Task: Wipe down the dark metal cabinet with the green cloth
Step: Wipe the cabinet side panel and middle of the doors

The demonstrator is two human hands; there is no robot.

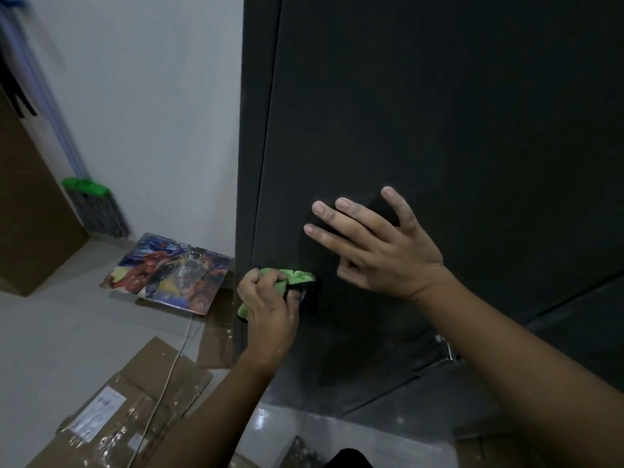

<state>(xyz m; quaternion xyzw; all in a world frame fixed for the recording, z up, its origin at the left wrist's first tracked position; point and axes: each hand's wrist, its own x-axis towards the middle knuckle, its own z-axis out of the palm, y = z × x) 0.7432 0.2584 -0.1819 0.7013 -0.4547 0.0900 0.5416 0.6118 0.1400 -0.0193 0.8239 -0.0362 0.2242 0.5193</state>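
Observation:
The dark metal cabinet (439, 113) fills the right side of the view, its flat side panel facing me. My left hand (268, 305) is closed around the bunched green cloth (297, 276) and presses it against the panel low down, close to the cabinet's left edge. My right hand (374, 244) rests flat on the panel just right of the cloth, fingers spread, holding nothing.
Flattened cardboard boxes (111, 410) and a white cable (169, 376) lie on the tiled floor at the lower left. A colourful printed board (169, 273) leans by the white wall. A green-headed mop (94, 207) stands further left beside a brown door (30, 211).

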